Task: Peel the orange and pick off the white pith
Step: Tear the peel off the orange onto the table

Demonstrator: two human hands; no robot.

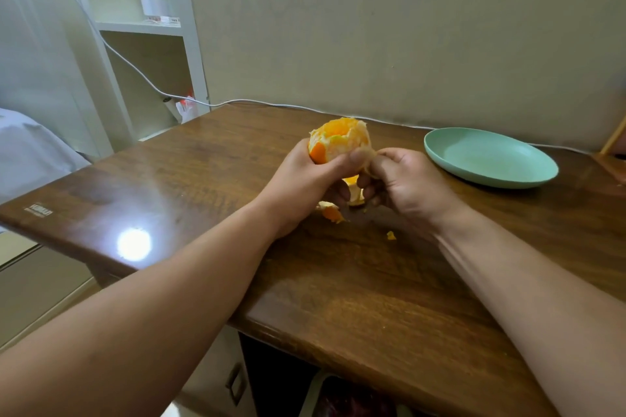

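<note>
A mostly peeled orange (340, 139), pale with white pith and one small patch of orange skin on its left side, is held above the wooden table (210, 176). My left hand (310, 181) grips it from below, thumb across its front. My right hand (403, 181) pinches a strip of peel (367, 154) at the orange's right side, fingers curled. More peel (354, 191) hangs under the fruit between the two hands. Torn peel pieces (332, 211) lie on the table below, and a small scrap (391, 235) lies nearer me.
A mint-green plate (491, 159) holding nothing sits at the right, near the wall. A white cable (305, 107) runs along the table's back edge. A white shelf unit (155, 27) stands at the far left. A bright light reflection shows on the table's left part.
</note>
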